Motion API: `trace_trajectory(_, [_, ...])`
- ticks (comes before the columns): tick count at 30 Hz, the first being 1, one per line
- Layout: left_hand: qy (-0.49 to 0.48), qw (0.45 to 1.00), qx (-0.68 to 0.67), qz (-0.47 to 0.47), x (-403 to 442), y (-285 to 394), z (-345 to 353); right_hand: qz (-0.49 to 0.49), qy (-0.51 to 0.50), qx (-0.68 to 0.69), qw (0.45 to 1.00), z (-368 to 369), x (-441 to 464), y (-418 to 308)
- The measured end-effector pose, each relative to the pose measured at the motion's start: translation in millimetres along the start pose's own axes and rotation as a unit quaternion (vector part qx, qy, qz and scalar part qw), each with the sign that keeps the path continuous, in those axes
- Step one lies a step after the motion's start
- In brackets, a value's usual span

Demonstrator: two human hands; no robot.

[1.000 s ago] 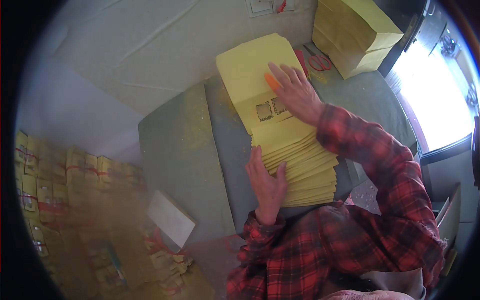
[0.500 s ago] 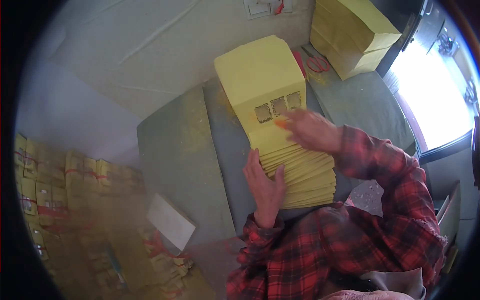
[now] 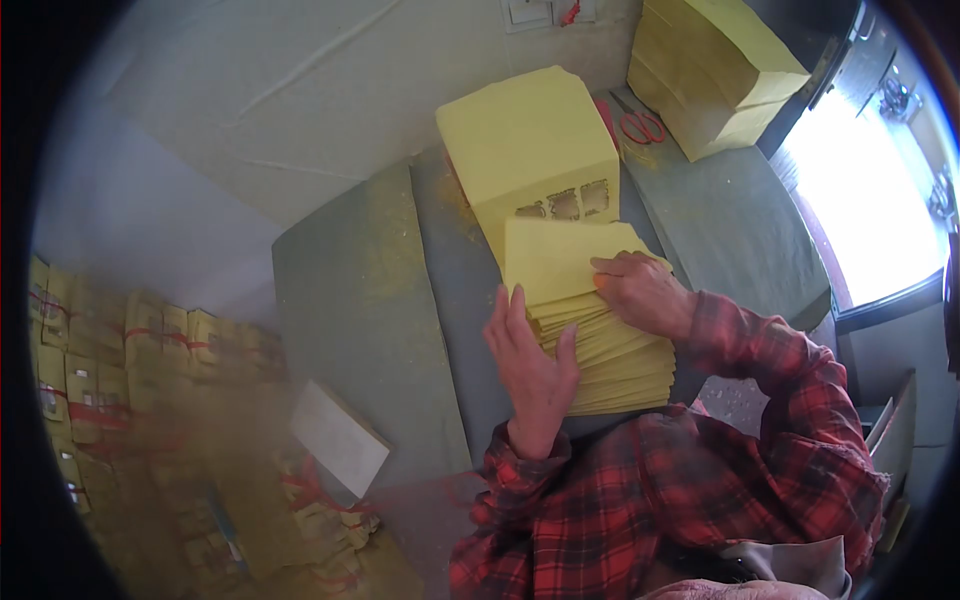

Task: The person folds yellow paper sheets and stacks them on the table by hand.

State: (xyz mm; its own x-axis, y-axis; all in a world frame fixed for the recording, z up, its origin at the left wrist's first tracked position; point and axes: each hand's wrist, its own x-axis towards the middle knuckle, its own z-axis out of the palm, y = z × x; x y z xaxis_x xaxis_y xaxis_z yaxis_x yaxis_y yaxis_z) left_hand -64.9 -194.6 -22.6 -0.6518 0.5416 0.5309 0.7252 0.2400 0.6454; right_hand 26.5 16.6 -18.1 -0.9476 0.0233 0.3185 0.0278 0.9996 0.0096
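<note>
A fanned pile of yellow folded papers [image 3: 625,365] lies on the table in front of me. My left hand [image 3: 535,370] rests at its left edge, fingers apart. My right hand [image 3: 645,290], with an orange cover on one finger, is closed on the edge of a yellow flap [image 3: 560,255] at the top of the pile. Beyond it stands a stack of yellow paper [image 3: 530,135], with cut-out windows [image 3: 575,203] on its near side, partly covered by the flap.
Red-handled scissors [image 3: 640,127] lie behind the stack's right side, beside a tall yellow paper block [image 3: 705,75]. A white board [image 3: 340,440] is at the left table edge. Yellow bundles with red bands [image 3: 100,400] fill the lower left. A bright screen or window [image 3: 865,190] is at right.
My right hand has come down from the windowed paper to the pile and closed on a flap. That flap now covers part of the windows. My left hand has hardly moved.
</note>
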Motion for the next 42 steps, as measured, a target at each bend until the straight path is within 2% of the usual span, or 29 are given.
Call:
trace_trajectory(1, [0.006,1.0,0.017,0.023,6,6,-3,0.05,-0.108,0.083,0.99,-9,-2,-7])
trace_trajectory(2, [-0.007,0.998,0.029,0.055,19,14,-3,0.051,-0.108,0.084,0.989,-12,-1,-7])
trace_trajectory(4, [-0.017,0.995,0.045,0.083,47,33,3,0.017,-0.047,0.151,0.987,-16,10,-1])
trace_trajectory(6, [-0.088,0.985,0.008,0.15,65,49,18,-0.016,0.016,0.215,0.976,-18,18,3])
trace_trajectory(7, [-0.086,0.985,0.008,0.151,64,48,19,-0.018,0.017,0.214,0.977,-13,13,0])
trace_trajectory(9, [-0.193,0.978,0.056,0.066,56,36,30,-0.029,0.036,0.152,0.987,14,-16,-15])
trace_trajectory(11, [-0.3,0.948,0.101,-0.018,41,14,47,-0.033,0.054,0.089,0.994,33,-42,-21])
trace_trajectory(13, [-0.166,0.972,0.153,0.071,-7,-34,61,-0.011,0.036,0.102,0.994,32,-54,-8])
trace_trajectory(16, [-0.148,0.972,0.177,0.03,-12,-29,46,0.047,-0.015,0.139,0.989,27,-62,9])
trace_trajectory(18, [-0.141,0.976,0.164,0.02,-12,-27,45,0.102,-0.155,0.206,0.961,-12,-25,17])
trace_trajectory(19, [-0.133,0.979,0.151,0.009,-11,-26,45,0.079,-0.072,0.193,0.975,-16,-5,17])
trace_trajectory(22, [-0.118,0.984,0.129,-0.017,-9,-24,40,0.039,0.096,-0.03,0.994,-25,70,21])
trace_trajectory(23, [-0.109,0.989,0.095,-0.015,-8,-22,36,0.044,0.145,-0.106,0.983,-13,88,29])
trace_trajectory(24, [-0.099,0.993,0.06,-0.013,-6,-19,31,0.043,0.146,-0.105,0.983,1,99,44])
trace_trajectory(26, [-0.08,0.997,-0.013,-0.009,5,-6,14,-0.012,0.216,-0.109,0.97,19,114,63])
trace_trajectory(28, [-0.072,0.976,-0.191,-0.069,21,10,-23,-0.024,0.23,-0.118,0.966,23,94,61])
trace_trajectory(29, [-0.07,0.976,-0.193,-0.075,32,28,-47,-0.028,0.225,-0.116,0.967,20,74,52])
trace_trajectory(30, [-0.064,0.931,-0.349,-0.082,44,48,-73,-0.026,0.186,-0.089,0.978,15,49,39])
trace_trajectory(31, [-0.052,0.863,-0.495,-0.086,56,61,-96,-0.025,0.146,-0.061,0.987,10,36,27])
trace_trajectory(32, [-0.106,0.846,-0.515,0.084,82,60,-118,-0.032,0.137,-0.054,0.989,5,31,17])
trace_trajectory(33, [-0.159,0.802,-0.518,0.251,101,56,-131,-0.025,0.105,-0.027,0.994,0,26,8])
trace_trajectory(36, [-0.166,0.804,-0.523,0.228,102,57,-138,0.005,0.017,0.04,0.999,-26,17,-2])
trace_trajectory(38, [-0.173,0.806,-0.523,0.215,103,63,-142,0.009,0.097,0.014,0.995,-36,46,-2])
trace_trajectory(39, [-0.175,0.808,-0.522,0.208,104,65,-146,0.006,0.094,0.016,0.995,-31,63,2])
trace_trajectory(41, [-0.181,0.814,-0.517,0.195,110,66,-154,0.02,0.193,-0.117,0.974,-21,93,16])
trace_trajectory(42, [-0.186,0.815,-0.515,0.189,107,64,-154,0.019,0.191,-0.114,0.975,-13,99,27])
